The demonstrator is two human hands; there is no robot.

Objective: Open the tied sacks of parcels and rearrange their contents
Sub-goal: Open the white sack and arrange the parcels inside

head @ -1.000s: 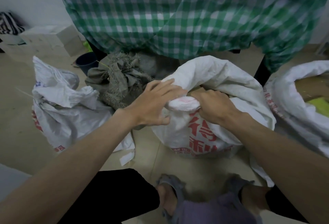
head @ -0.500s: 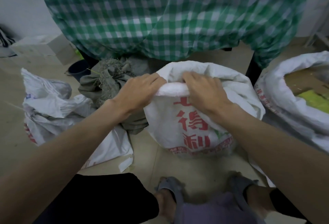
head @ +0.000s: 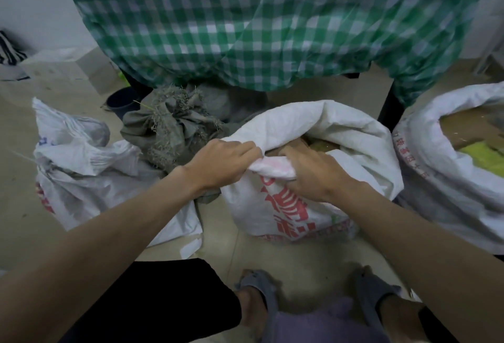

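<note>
A white woven sack with red characters [head: 289, 206] stands on the floor in front of me, its mouth open. Both hands hold its rolled near rim. My left hand [head: 221, 164] grips the rim's left end, and my right hand [head: 313, 173] grips it just to the right, fingers curled over into the mouth. Brown cardboard parcels [head: 308, 146] show inside the opening. Left of it lies a crumpled white sack [head: 81, 168]. Behind sits a grey-green burlap sack [head: 174, 129], its top bunched and frayed. At the right stands another white sack [head: 441, 179], open on brown and yellow parcels.
A table under a green checked cloth [head: 272, 20] stands close behind the sacks, one dark leg [head: 390, 108] between the two right sacks. A dark bucket [head: 122, 101] sits under its left side. My feet in grey slippers [head: 261, 296] are just below the sack.
Both hands have pulled the rolled rim down and toward me, so the sack's mouth gapes wider and cardboard shows inside. The view has shifted slightly.
</note>
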